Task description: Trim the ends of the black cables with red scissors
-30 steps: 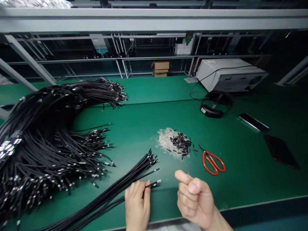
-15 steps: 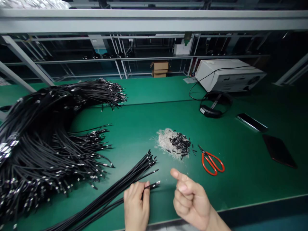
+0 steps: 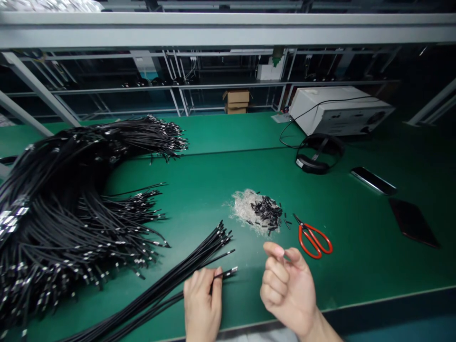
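Left grip (image 3: 203,304) holds black cables (image 3: 226,274), bare tabletop (image 3: 242,297) separating it from the narrow right grip (image 3: 289,290), near the front edge (image 3: 392,299).

Your L hand (image 3: 203,301) is closed, knuckles up, thumb against the index side; your R hand (image 3: 288,289) is raised w/ palm turned inward, lower fingers curled, index bent toward thumb.

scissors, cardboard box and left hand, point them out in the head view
Scissors (image 3: 305,242): head view, on the red left handle loop.
Cardboard box (image 3: 238,97): head view, on its front side.
Left hand (image 3: 202,304): head view, on the back.
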Tool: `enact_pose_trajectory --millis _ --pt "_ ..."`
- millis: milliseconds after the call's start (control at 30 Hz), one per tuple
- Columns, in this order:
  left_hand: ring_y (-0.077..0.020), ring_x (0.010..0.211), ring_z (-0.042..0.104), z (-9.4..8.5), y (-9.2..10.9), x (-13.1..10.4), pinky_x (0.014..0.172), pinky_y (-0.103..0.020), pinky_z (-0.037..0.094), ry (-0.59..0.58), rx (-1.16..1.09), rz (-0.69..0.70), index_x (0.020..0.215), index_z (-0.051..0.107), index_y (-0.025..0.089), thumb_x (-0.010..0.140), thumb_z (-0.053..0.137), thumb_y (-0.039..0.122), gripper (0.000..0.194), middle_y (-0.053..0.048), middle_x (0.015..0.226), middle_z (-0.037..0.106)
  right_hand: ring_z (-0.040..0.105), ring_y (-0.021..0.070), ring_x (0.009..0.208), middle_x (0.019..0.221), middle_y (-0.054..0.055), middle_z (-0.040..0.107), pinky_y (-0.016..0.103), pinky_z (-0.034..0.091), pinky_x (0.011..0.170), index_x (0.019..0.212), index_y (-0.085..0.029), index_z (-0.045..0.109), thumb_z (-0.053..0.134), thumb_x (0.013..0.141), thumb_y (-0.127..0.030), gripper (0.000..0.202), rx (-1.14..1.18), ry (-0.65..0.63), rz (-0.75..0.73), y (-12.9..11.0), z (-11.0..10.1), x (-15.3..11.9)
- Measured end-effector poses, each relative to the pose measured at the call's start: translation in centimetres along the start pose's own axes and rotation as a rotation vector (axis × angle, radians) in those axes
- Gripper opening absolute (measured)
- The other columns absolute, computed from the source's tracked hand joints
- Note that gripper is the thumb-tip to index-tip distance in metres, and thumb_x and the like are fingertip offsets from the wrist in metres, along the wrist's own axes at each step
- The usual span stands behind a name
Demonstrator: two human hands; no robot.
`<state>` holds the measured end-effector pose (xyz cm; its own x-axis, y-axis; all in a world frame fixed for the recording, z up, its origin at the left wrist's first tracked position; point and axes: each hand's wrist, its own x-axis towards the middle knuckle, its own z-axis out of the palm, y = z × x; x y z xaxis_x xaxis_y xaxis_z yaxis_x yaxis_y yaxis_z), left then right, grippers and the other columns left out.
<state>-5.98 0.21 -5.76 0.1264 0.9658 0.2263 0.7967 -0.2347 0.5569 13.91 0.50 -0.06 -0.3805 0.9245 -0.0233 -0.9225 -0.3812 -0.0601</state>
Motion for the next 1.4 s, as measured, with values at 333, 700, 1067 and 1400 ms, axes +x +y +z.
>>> enact_pose_trajectory --millis 333,700,1067,1400 --pt "-0.0182 0.075 0.055 -0.4 0.5 -0.1 0.072 -0.032 0.035 0.047 -0.032 0.013 0.086 0.06 0.023 0.092 0.047 0.024 0.015 0.001 0.078 0.063 0.013 0.0073 0.043 0.051 -0.011 0.022 0.022 0.014 0.041 0.079 -0.021 0.05 0.055 0.086 -0.046 0.026 -0.746 0.328 -0.106 0.0 -0.4 0.6" --pt "-0.0179 0.074 0.058 0.0 0.1 -0.9 0.071 -0.031 0.039 0.085 -0.069 0.04 0.086 0.06 0.022 0.092 0.048 0.023 0.013 -0.001 0.078 0.065 0.034 0.0093 0.052 0.054 -0.008 0.039 0.022 0.026 0.051 0.074 -0.018 0.058 0.06 0.082 -0.043 0.027 -1.697 0.361 0.035 3.4 -3.1 1.5" --pt "-0.0187 0.072 0.06 0.0 0.7 -0.6 0.068 -0.031 0.042 0.074 -0.019 -0.015 0.083 0.062 0.022 0.091 0.049 0.028 0.016 -0.001 0.077 0.066 0.028 0.0079 0.049 0.051 -0.007 0.032 0.022 0.021 0.048 0.058 -0.017 0.05 0.051 0.088 -0.047 0.042 -1.46 0.367 0.034 -0.5 -1.8 0.5" --pt "-0.0213 0.088 0.058 -1.2 1.2 1.0 0.079 -0.033 0.047 0.046 0.089 -0.024 0.104 0.064 0.024 0.094 0.043 0.027 0.023 -0.006 0.096 0.06 0.021 0.0048 0.043 0.06 -0.007 0.04 0.019 0.013 0.041 0.083 -0.018 0.056 0.059 0.077 -0.06 0.043 -1.118 0.517 -0.037 0.4 -4.2 1.6"
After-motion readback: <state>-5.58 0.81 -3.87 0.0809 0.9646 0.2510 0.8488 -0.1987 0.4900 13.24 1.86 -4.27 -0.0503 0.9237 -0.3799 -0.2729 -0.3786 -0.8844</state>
